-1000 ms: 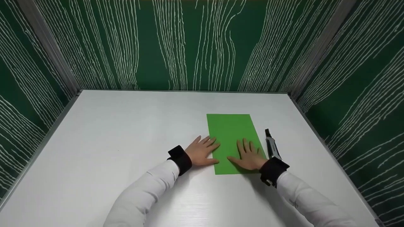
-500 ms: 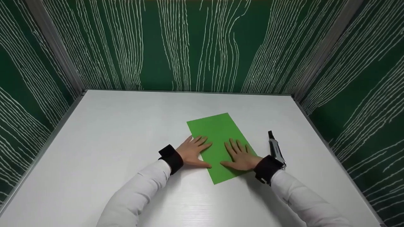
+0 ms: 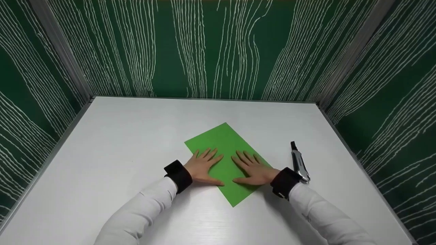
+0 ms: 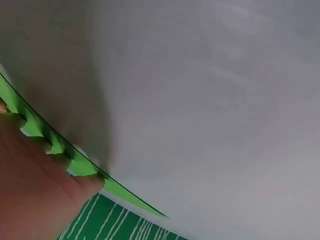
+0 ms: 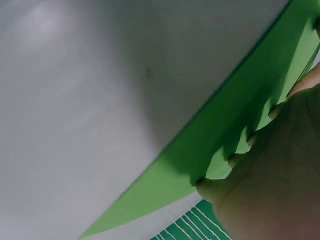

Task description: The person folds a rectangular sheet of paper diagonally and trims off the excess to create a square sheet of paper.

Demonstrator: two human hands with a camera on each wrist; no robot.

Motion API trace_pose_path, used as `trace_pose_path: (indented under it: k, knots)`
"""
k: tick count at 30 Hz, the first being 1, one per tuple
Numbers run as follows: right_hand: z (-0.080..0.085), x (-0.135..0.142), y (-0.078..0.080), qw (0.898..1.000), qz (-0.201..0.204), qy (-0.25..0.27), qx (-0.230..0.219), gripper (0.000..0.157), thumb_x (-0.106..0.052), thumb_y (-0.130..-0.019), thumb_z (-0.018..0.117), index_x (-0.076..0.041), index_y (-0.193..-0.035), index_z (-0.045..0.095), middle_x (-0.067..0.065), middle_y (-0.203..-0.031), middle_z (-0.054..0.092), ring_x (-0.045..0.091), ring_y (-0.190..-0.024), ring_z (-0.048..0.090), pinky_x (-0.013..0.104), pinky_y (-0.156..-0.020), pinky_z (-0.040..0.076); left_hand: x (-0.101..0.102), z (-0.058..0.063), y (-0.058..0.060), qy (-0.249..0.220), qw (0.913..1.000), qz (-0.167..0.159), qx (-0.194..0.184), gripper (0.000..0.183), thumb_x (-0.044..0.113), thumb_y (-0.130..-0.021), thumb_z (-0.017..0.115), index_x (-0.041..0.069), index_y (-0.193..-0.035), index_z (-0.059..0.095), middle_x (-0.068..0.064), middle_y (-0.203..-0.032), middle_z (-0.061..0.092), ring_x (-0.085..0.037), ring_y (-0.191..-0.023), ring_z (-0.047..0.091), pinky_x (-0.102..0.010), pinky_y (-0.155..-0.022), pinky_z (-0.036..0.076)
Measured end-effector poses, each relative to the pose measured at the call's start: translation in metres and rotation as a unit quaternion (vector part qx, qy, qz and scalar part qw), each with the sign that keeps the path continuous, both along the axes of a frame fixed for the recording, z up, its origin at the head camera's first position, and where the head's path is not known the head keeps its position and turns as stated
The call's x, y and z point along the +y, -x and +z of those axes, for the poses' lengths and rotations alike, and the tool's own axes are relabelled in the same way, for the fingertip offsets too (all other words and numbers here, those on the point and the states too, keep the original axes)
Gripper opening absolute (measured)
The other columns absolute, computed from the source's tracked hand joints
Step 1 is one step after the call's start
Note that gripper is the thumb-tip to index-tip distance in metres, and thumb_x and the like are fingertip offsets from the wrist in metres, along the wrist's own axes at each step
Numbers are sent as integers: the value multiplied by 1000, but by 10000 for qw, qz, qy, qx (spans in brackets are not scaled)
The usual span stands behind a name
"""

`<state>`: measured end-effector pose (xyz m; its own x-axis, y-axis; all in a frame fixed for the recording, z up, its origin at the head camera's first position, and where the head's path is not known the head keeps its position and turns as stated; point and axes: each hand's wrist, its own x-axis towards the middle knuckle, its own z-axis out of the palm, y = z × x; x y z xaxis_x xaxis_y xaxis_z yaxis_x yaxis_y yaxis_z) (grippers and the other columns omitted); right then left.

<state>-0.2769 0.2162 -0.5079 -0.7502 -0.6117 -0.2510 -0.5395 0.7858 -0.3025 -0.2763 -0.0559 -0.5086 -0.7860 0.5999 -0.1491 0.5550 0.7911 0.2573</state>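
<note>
A green sheet of paper [image 3: 219, 139] lies flat and turned at a slant on the white table. My left hand [image 3: 201, 167] rests on its left edge with the fingers straight and spread. On the right part of the sheet my right hand [image 3: 253, 170] lies palm down, its fingers also spread. In the left wrist view the fingertips of the left hand [image 4: 40, 185] touch the green paper [image 4: 122, 192]. The right wrist view has the right hand [image 5: 275, 170] touching the paper [image 5: 165, 185] too. A utility knife [image 3: 299, 165] lies beyond my right wrist, touched by neither hand.
The white table [image 3: 129, 136] spreads around the paper. Dark green panels with pale wavy lines [image 3: 170, 51] stand behind it and at both sides. Metal posts [image 3: 351, 51] mark the back corners.
The green paper has turned counterclockwise under both hands, its far end swinging left. Both hands have shifted left with it. The utility knife still lies on the table at the right.
</note>
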Motion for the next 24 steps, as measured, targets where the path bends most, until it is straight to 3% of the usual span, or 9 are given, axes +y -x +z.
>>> trace_pose_path:
  k: [7, 13, 24]
  knots:
    - [7, -7, -17, 10000, 56, 27, -20, 101, -66, -93, 60, -14, -166, 14, 17, -175, 2, 44, -161, 1, 70, -127, 5, -6, 7, -12, 19, 9998, 205, 79, 105, 71, -84, 66, 22, -165, 23, -11, -174, 15, -37, -162, 14, -69, -126, 16]
    - [13, -9, -31, 9999, 128, 13, 91, 113, -68, -85, 70, -12, -166, 16, 20, -174, 4, 48, -160, 5, 72, -125, 9, -11, 7, -14, 27, 9994, 306, 133, 105, 71, -84, 66, 20, -165, 23, -13, -174, 15, -39, -162, 15, -72, -125, 17]
    - [9, -8, -34, 9997, 6, -17, 241, 117, -71, -80, 72, -13, -166, 18, 22, -173, 7, 52, -159, 7, 75, -123, 14, -10, 5, -27, -199, 9991, 233, 285, 99, 70, -86, 65, 18, -163, 30, -15, -172, 22, -39, -160, 21, -68, -125, 23]
